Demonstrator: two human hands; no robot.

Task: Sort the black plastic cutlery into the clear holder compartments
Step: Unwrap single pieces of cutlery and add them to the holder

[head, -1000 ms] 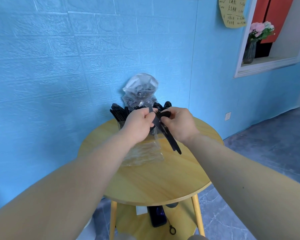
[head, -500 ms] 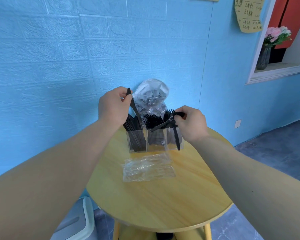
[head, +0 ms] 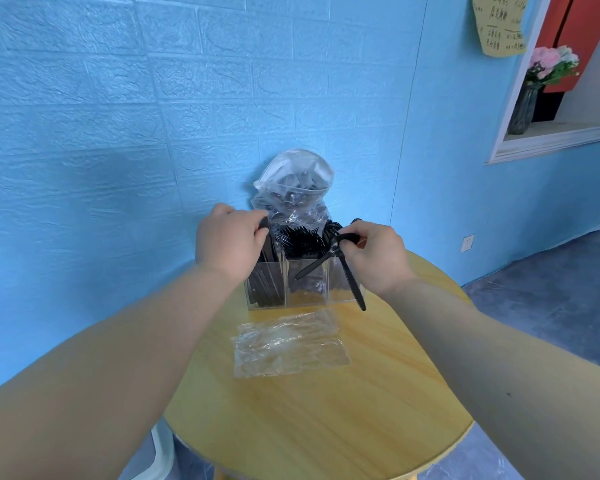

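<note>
Head view: a round wooden table (head: 326, 427) is seen from above, its pale yellow grain bare along the near edge, pushed close against a blue wall (head: 118, 116) embossed in a brick pattern. At the table's far side a clear holder (head: 303, 299) is stood upright, split into three compartments side by side. Black cutlery is packed in the left compartment (head: 265, 289), and fork heads (head: 302, 239) are fanned out above the middle one. The left hand (head: 227, 245) is held over the left compartment, fingers curled and pinched on a dark handle top; what exactly is gripped cannot be told. The right hand (head: 374, 252) is closed near the right compartment, and two black utensils (head: 349, 271) are pinched in it, crossed, one slanting towards the middle compartment, the other hanging down past the holder's front right corner. A bulging clear bag (head: 293, 183) with dark pieces inside is propped behind the holder, against the wall. A flat, crumpled empty plastic bag (head: 288, 344) is laid on the wood just in front of the holder. To the right, a white-framed recess (head: 551, 140) is set in the wall, with a dark vase of pink flowers (head: 534, 95) on its sill and a yellow note (head: 499, 26) beside it. A wall socket (head: 467, 242) is seen low down, above a grey floor (head: 551, 306).
</note>
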